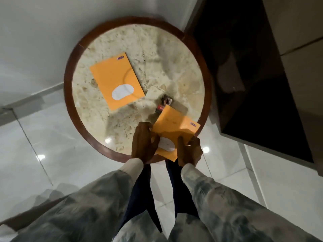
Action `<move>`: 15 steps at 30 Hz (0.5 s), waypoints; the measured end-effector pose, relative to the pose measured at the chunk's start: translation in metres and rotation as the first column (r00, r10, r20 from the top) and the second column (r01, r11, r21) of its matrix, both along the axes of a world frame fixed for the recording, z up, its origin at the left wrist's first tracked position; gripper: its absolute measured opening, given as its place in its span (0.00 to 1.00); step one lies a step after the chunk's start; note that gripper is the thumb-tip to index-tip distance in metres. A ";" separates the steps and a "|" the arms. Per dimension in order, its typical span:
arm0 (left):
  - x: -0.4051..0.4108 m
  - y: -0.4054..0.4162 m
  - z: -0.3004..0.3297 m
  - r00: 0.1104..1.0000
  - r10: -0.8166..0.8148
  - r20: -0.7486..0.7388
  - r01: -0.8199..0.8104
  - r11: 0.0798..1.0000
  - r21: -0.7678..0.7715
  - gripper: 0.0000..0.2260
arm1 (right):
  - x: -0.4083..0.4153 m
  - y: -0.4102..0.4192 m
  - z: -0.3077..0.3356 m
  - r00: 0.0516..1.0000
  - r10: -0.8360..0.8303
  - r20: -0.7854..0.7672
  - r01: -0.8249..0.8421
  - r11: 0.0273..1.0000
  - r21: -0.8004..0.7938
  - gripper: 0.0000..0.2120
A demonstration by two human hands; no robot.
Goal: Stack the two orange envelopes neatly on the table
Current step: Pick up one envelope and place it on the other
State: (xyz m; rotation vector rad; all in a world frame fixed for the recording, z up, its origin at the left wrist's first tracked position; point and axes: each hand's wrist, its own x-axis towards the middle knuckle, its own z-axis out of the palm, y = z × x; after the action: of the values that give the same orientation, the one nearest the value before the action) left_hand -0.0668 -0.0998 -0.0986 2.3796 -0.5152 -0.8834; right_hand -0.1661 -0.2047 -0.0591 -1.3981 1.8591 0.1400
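Two orange envelopes, each with a white oval patch, are over a round stone-topped table (174, 55) with a dark wooden rim. One envelope (115, 75) lies flat on the left half of the top, untouched. The second envelope (174, 126) is at the table's near right edge, tilted, held by both hands. My left hand (144, 142) grips its left edge and my right hand (189, 151) grips its lower right corner. Its near corner hangs past the rim.
A small dark and red object (165, 103) lies on the table just beyond the held envelope, partly hidden by it. A dark glossy cabinet (253, 75) stands to the right of the table. Shiny white floor tiles (35, 137) surround the table.
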 end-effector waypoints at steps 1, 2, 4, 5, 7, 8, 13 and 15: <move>0.016 0.002 0.005 0.995 0.099 -0.004 -0.099 0.994 -0.037 0.14 | 0.016 -0.005 -0.004 0.995 0.075 0.060 -0.073 0.996 -0.043 0.19; 0.032 0.005 0.006 0.979 0.203 -0.013 -0.203 0.976 -0.076 0.14 | 0.040 -0.011 -0.001 0.985 0.144 0.098 -0.138 0.988 -0.064 0.19; 0.073 0.009 0.006 0.932 0.359 -0.044 -0.362 0.924 -0.124 0.14 | 0.092 -0.019 -0.009 0.939 0.292 0.181 -0.268 0.953 -0.143 0.17; 0.095 0.011 0.005 0.909 0.413 -0.049 -0.416 0.900 -0.133 0.15 | 0.118 -0.022 -0.017 0.905 0.369 0.211 -0.332 0.923 -0.192 0.16; 0.131 0.014 -0.004 0.879 0.476 -0.028 -0.475 0.870 -0.129 0.15 | 0.167 -0.029 -0.029 0.834 0.510 0.211 -0.463 0.855 -0.234 0.17; 0.147 0.016 -0.009 0.871 0.492 -0.013 -0.490 0.865 -0.103 0.16 | 0.191 -0.031 -0.034 0.804 0.563 0.194 -0.524 0.823 -0.218 0.18; 0.191 0.015 -0.032 0.902 0.419 0.105 -0.430 0.894 0.127 0.21 | 0.252 -0.031 -0.063 0.717 0.690 0.098 -0.675 0.722 -0.150 0.19; 0.197 0.007 -0.034 0.896 0.413 0.162 -0.439 0.876 0.201 0.27 | 0.260 -0.029 -0.067 0.689 0.721 0.070 -0.703 0.688 -0.180 0.18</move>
State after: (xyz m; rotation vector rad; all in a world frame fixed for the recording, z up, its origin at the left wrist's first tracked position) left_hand 0.1302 -0.0931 -0.1330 2.6181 0.0900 -0.6337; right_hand 0.0943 -0.2338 -0.1266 -2.1258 1.1254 0.2996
